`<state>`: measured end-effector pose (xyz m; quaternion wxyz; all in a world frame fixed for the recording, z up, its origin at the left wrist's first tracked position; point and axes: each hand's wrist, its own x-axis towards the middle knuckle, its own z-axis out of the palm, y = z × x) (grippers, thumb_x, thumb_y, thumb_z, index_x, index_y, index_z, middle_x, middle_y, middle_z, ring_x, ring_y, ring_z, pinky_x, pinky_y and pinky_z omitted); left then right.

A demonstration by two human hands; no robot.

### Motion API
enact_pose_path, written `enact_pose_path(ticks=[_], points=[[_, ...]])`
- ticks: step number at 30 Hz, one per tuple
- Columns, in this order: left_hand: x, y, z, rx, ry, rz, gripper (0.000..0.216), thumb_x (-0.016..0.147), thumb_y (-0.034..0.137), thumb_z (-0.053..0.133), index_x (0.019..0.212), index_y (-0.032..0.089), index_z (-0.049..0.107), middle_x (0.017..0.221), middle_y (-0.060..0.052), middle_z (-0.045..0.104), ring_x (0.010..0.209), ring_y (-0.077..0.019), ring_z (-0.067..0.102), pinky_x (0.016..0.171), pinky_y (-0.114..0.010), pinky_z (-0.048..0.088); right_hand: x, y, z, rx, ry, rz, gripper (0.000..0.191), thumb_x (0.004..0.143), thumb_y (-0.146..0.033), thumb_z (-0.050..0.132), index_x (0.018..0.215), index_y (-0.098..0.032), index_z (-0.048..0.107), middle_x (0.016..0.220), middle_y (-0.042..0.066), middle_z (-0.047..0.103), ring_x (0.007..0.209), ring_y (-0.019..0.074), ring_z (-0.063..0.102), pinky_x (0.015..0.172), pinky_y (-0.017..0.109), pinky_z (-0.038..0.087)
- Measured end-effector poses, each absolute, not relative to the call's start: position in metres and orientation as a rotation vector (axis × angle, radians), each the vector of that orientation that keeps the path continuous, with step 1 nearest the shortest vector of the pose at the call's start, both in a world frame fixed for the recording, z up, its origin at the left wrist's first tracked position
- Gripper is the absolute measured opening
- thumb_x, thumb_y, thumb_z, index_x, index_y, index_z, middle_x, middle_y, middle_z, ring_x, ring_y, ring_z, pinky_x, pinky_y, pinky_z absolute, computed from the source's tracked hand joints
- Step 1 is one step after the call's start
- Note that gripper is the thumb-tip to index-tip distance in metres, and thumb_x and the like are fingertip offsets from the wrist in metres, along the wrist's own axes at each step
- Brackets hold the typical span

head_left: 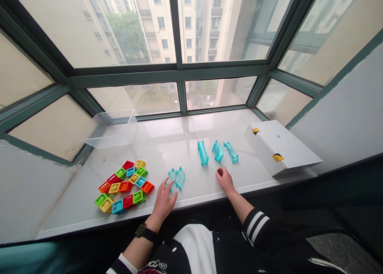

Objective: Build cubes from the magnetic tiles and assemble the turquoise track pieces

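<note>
My left hand (164, 200) is at the counter's front with its fingers spread. Its fingertips overlap the near edge of a clear blue curved track piece (172, 175); I cannot tell whether they touch it. A second curved track piece (180, 178) lies close beside that one, to its right. My right hand (225, 181) rests on the counter with its fingers curled in, and nothing shows in them. Beyond it lie a straight blue track piece (202, 153), a bent one (218, 151) and a wavy one (231, 152).
Several coloured plastic blocks (125, 187) lie grouped at the left. A clear plastic bin (119, 130) stands behind them near the window. On the right is a white box (283, 146) with yellow-and-black tabs. Window frames (161, 78) border the white counter (191, 202).
</note>
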<state>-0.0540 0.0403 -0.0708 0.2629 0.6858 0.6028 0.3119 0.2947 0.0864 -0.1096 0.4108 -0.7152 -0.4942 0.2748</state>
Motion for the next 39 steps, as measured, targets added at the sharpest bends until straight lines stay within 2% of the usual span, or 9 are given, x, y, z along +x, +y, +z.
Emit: enact_pose_path(ticks=[3,7,10,13,15,21,25,32,39], points=[[-0.047,0.044,-0.091,1.896,1.691,0.809,0.047,0.093,0.039,0.060,0.137,0.024,0.064,0.161,-0.015,0.045,0.150,-0.0372,0.039,0.125,-0.056,0.030,0.262,0.077,-0.101,-1.699,-1.432,0.832,0.014,0.086,-0.030,0.058,0.095,-0.025,0.066,0.089,0.004,0.074,0.083,0.0237,0.072,0.083,0.039,0.058],[-0.041,0.046,-0.105,2.012,1.751,0.766,0.044,0.098,0.040,0.054,0.139,0.025,0.065,0.153,-0.015,0.055,0.148,-0.0360,0.042,0.126,-0.055,0.027,0.215,0.067,-0.086,-1.428,-1.846,1.004,0.045,0.087,-0.017,0.063,0.131,-0.027,0.067,0.109,0.005,0.071,0.084,0.0175,0.070,0.087,0.033,0.057],[-0.041,0.043,-0.107,2.171,1.743,0.698,0.042,0.101,0.039,0.052,0.139,0.028,0.066,0.149,-0.013,0.060,0.147,-0.0347,0.045,0.126,-0.056,0.026,0.193,0.064,-0.078,-1.378,-2.115,0.966,0.058,0.086,-0.015,0.071,0.142,-0.030,0.064,0.118,0.006,0.067,0.092,0.0188,0.068,0.093,0.032,0.054],[-0.042,0.040,-0.108,2.298,1.720,0.683,0.041,0.102,0.038,0.052,0.140,0.028,0.065,0.147,-0.012,0.063,0.144,-0.0338,0.049,0.125,-0.058,0.030,0.186,0.065,-0.077,-1.441,-2.215,0.914,0.045,0.088,-0.016,0.072,0.132,-0.026,0.070,0.121,0.008,0.066,0.098,0.0196,0.067,0.095,0.031,0.051],[-0.043,0.039,-0.109,2.354,1.721,0.696,0.042,0.103,0.038,0.052,0.141,0.026,0.063,0.145,-0.011,0.064,0.142,-0.0329,0.051,0.123,-0.058,0.033,0.187,0.066,-0.080,-1.488,-2.183,0.919,0.037,0.088,-0.015,0.072,0.123,-0.024,0.073,0.120,0.008,0.065,0.094,0.0181,0.067,0.092,0.029,0.051],[-0.042,0.042,-0.113,2.369,1.743,0.723,0.043,0.103,0.037,0.051,0.144,0.025,0.060,0.144,-0.011,0.066,0.141,-0.0330,0.053,0.122,-0.057,0.034,0.209,0.066,-0.096,-1.570,-1.903,0.925,0.017,0.085,-0.012,0.069,0.098,-0.022,0.072,0.098,0.004,0.069,0.084,0.0178,0.066,0.083,0.029,0.052],[-0.043,0.042,-0.118,2.365,1.726,0.737,0.048,0.102,0.036,0.052,0.148,0.023,0.054,0.145,-0.012,0.065,0.142,-0.0335,0.052,0.123,-0.057,0.033,0.233,0.060,-0.102,-1.567,-1.689,1.002,0.009,0.084,-0.021,0.067,0.091,-0.023,0.072,0.092,0.004,0.071,0.082,0.0193,0.066,0.082,0.032,0.053],[-0.045,0.041,-0.126,2.360,1.730,0.844,0.066,0.095,0.032,0.060,0.157,0.019,0.040,0.142,-0.018,0.061,0.138,-0.0360,0.054,0.123,-0.059,0.034,0.264,0.038,-0.105,-1.517,-1.376,1.225,0.025,0.079,-0.042,0.072,0.092,-0.022,0.072,0.083,0.002,0.073,0.075,0.0197,0.065,0.075,0.033,0.053],[-0.045,0.043,-0.121,2.295,1.690,0.896,0.065,0.092,0.034,0.062,0.153,0.022,0.042,0.136,-0.016,0.062,0.130,-0.0358,0.057,0.118,-0.060,0.040,0.280,0.031,-0.097,-1.468,-1.313,1.229,0.030,0.078,-0.048,0.075,0.092,-0.022,0.072,0.077,0.000,0.068,0.072,0.0180,0.062,0.072,0.032,0.050]])
